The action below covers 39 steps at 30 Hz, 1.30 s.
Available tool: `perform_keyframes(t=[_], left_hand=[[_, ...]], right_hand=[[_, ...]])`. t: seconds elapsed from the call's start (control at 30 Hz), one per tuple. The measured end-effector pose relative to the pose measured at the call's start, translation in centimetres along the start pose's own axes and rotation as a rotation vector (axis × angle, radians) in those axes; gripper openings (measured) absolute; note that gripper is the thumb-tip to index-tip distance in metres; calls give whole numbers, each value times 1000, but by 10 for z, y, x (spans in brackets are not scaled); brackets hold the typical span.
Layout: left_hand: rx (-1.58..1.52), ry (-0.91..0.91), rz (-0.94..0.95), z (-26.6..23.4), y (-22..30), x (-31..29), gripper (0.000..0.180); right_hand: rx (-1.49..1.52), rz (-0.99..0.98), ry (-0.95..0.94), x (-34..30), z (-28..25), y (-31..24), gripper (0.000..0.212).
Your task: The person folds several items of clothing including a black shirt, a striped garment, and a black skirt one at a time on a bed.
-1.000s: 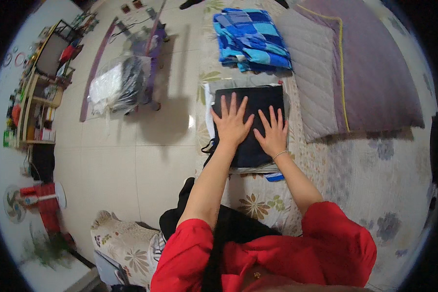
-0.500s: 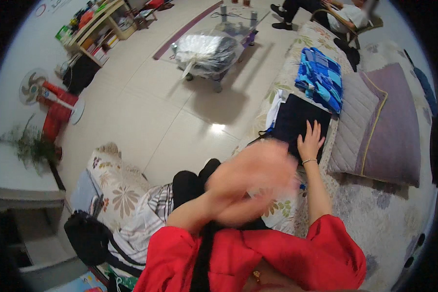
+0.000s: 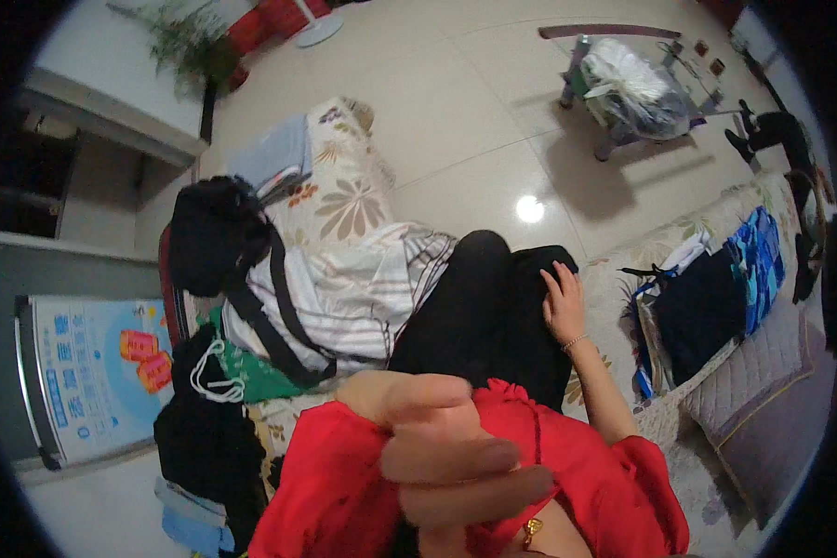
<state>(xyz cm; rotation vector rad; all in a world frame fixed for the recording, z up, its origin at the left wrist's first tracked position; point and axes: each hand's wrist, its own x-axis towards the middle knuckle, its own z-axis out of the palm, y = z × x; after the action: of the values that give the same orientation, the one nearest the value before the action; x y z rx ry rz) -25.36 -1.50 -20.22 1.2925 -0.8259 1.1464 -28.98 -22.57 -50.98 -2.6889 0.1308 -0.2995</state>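
Note:
My left hand (image 3: 470,456) is raised close in front of me, large and a little blurred. Its fingers are half curled and apart from the thumb, with nothing visible between them. My right hand (image 3: 564,302) lies open on my knee in black trousers (image 3: 474,316), fingers spread, a bracelet at the wrist. To its right on the sofa sits a folded black garment (image 3: 696,316), with a blue checked garment (image 3: 758,265) beyond it. White and blue cloth edges show beside the black one.
On my left lie a striped white garment (image 3: 344,288), a black bag (image 3: 216,232) with a strap, green cloth (image 3: 251,372) and folded grey-blue cloth (image 3: 279,153). A low table (image 3: 604,139) carries a plastic-wrapped bundle. Quilted cushions (image 3: 763,391) rest at right; another person sits far right.
My view has turned left, toward the bag and striped garment. My right hand has left the folded black garment for my knee. My left hand has come nearer and lower.

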Motion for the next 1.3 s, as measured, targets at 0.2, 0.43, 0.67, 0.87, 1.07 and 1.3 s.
perform_keyframes(t=[0.2, 0.43, 0.67, 0.87, 1.07, 1.3], left_hand=[[-87, 148, -723, -86, 65, -7, 30], [134, -39, 80, -37, -16, 36, 35], [434, 110, -80, -53, -11, 35, 17], [-614, -644, -319, -66, -35, 80, 30], [-467, -403, -200, -3, -25, 72, 19], [-336, -778, 120, 88, -84, 39, 17]], right_hand=[[15, -46, 0, -1, 9, 0, 46], [-32, -54, 20, 0, 6, -4, 43], [-30, 8, -1, 1, 7, -5, 42], [-48, -6, 22, 1, 4, -9, 42], [-31, 6, 52, 3, 1, -9, 42], [6, 84, 105, 6, 5, -7, 40]])
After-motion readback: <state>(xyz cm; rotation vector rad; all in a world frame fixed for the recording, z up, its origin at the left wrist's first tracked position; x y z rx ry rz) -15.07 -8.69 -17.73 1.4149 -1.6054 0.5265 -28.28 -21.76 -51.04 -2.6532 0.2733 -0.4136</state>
